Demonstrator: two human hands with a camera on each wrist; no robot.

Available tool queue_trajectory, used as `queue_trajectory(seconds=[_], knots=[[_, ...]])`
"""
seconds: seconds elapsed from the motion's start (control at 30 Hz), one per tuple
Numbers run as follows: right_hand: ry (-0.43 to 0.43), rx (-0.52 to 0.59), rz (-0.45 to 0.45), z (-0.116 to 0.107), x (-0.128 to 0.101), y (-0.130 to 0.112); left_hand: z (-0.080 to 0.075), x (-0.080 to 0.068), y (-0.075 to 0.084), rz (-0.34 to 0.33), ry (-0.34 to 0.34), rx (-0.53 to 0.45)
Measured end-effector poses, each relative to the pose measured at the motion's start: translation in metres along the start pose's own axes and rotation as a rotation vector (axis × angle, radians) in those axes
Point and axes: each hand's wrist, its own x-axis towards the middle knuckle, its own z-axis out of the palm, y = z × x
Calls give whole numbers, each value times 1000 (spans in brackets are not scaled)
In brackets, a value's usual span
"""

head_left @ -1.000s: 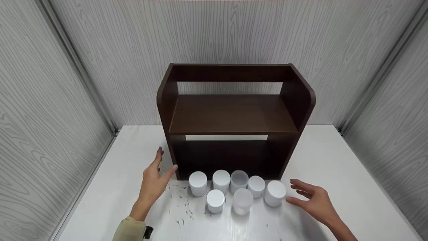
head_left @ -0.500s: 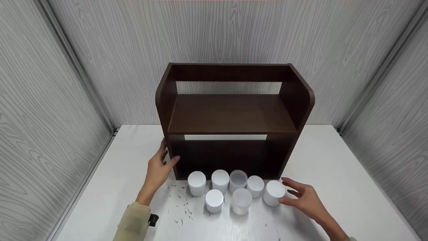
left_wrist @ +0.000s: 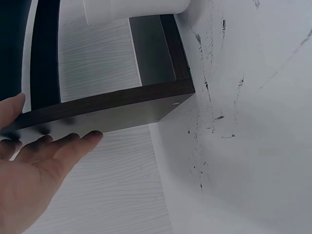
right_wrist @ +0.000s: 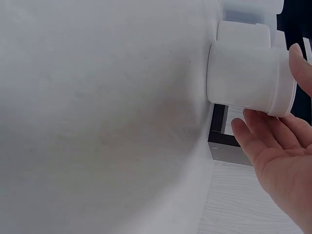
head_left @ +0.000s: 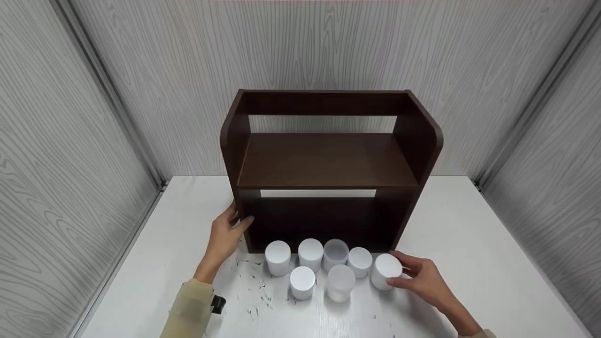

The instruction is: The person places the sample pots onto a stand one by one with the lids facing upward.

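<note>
- The right hand [head_left: 425,279] curled round the rightmost jar [head_left: 386,271], thumb and fingers on its sides; this looked like the grasp step, and a lift would call for a firmer squeeze.
- That jar stood upright on the bench [head_left: 469,263], long axis vertical, lid up, at the right end of the jar cluster.
- Farther back, the left hand [head_left: 227,232] rested with straight fingers against the shelf [head_left: 324,159]'s left side panel, steadying it.
</note>
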Motion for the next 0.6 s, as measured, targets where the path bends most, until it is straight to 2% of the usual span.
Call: queue_trajectory(seconds=[0.6], knots=[[0, -9, -3, -4, 0, 5, 5, 1, 4, 7, 56, -34]])
